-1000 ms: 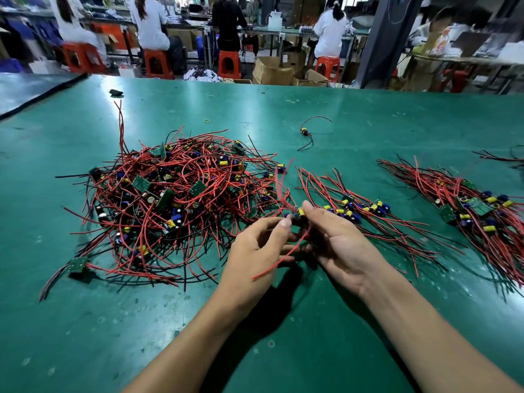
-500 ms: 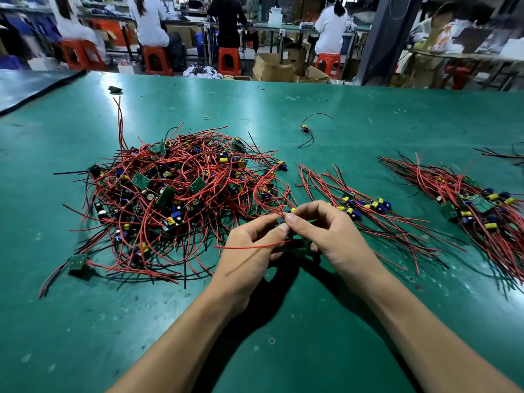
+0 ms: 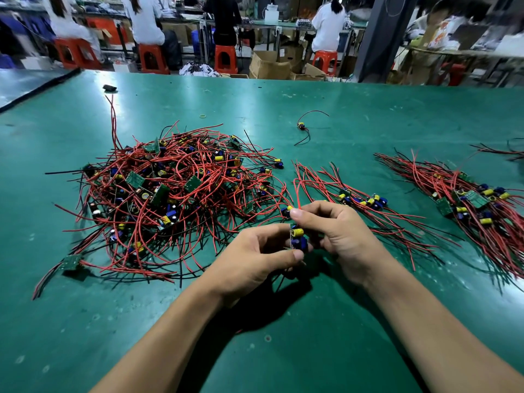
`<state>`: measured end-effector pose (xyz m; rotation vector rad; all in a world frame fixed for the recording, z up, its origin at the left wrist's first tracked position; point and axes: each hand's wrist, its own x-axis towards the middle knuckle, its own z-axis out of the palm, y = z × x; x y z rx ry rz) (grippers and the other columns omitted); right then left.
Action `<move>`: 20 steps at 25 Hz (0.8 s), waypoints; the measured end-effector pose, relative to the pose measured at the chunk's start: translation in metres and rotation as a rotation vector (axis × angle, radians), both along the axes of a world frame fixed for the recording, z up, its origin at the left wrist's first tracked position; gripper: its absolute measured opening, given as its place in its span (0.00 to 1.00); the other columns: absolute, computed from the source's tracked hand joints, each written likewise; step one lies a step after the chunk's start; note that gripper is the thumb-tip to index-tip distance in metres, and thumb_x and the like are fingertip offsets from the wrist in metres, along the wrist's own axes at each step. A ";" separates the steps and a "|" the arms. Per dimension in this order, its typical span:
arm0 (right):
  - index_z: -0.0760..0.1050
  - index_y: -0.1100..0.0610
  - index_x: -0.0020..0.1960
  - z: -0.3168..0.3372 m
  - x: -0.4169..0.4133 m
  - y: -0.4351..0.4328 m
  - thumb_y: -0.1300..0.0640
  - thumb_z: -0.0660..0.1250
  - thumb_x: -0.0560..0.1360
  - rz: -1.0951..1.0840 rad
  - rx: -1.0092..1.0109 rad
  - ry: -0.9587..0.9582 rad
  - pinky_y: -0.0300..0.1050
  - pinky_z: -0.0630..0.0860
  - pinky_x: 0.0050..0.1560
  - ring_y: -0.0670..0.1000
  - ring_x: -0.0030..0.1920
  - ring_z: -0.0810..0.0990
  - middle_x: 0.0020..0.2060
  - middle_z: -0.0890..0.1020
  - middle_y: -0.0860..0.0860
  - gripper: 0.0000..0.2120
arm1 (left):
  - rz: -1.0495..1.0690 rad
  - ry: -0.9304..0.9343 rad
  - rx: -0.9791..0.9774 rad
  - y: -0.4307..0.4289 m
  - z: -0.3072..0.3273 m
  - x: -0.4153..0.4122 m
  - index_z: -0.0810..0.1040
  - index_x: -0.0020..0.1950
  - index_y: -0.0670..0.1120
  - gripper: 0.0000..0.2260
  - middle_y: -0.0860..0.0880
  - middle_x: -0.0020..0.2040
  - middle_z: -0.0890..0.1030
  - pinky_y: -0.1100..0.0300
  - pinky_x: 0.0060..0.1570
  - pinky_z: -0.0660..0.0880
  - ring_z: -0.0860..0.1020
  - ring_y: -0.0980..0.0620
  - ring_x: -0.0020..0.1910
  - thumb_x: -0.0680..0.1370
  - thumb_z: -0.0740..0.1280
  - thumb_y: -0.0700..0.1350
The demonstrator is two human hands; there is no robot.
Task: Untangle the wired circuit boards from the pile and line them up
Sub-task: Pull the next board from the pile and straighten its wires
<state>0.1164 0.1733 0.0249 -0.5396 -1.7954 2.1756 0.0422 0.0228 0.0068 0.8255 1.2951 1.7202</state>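
Green-topped table (image 3: 71, 336), scuffed and speckled. At left, tangled pile (image 3: 181, 191) of red- and black-wired circuit boards. Just right of it, short lined-up row (image 3: 360, 199); further right, larger bundle (image 3: 467, 199). Toward far edge: lone wired board (image 3: 301, 126), yellow ring (image 3: 202, 116), small black object (image 3: 110, 87).

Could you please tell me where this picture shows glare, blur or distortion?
Head view: overhead light leaves pale glare on the green table beyond the pile; background workers are blurred; the wide lens bows the table's far edge; left hand, right hand and the circuit board they hold are sharp.
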 end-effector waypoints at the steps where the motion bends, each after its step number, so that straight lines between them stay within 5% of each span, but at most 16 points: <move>1: 0.81 0.53 0.34 0.000 0.000 -0.001 0.50 0.80 0.60 0.014 -0.042 -0.008 0.41 0.73 0.28 0.54 0.31 0.77 0.31 0.79 0.53 0.10 | 0.011 0.009 -0.011 0.000 0.000 0.000 0.77 0.62 0.38 0.15 0.42 0.51 0.83 0.60 0.44 0.74 0.78 0.49 0.44 0.76 0.67 0.30; 7: 0.84 0.56 0.46 -0.001 0.001 -0.004 0.59 0.77 0.67 0.133 -0.227 -0.017 0.47 0.82 0.33 0.51 0.33 0.81 0.42 0.83 0.55 0.08 | 0.088 -0.121 -0.008 0.002 0.004 0.000 0.79 0.57 0.39 0.13 0.40 0.42 0.83 0.61 0.38 0.78 0.80 0.48 0.38 0.73 0.68 0.31; 14: 0.81 0.53 0.39 -0.001 -0.001 -0.008 0.59 0.77 0.68 0.055 -0.213 -0.027 0.43 0.78 0.28 0.49 0.30 0.80 0.35 0.81 0.54 0.06 | 0.302 -0.058 -0.097 0.008 0.006 0.005 0.80 0.43 0.41 0.07 0.41 0.39 0.84 0.58 0.32 0.79 0.83 0.44 0.35 0.77 0.65 0.32; 20: 0.83 0.54 0.44 -0.006 -0.001 -0.007 0.55 0.78 0.68 0.028 -0.112 -0.044 0.41 0.76 0.27 0.50 0.29 0.76 0.34 0.78 0.53 0.07 | 0.316 -0.065 -0.084 0.008 0.008 0.007 0.78 0.45 0.35 0.05 0.40 0.36 0.83 0.57 0.27 0.78 0.82 0.45 0.29 0.79 0.66 0.36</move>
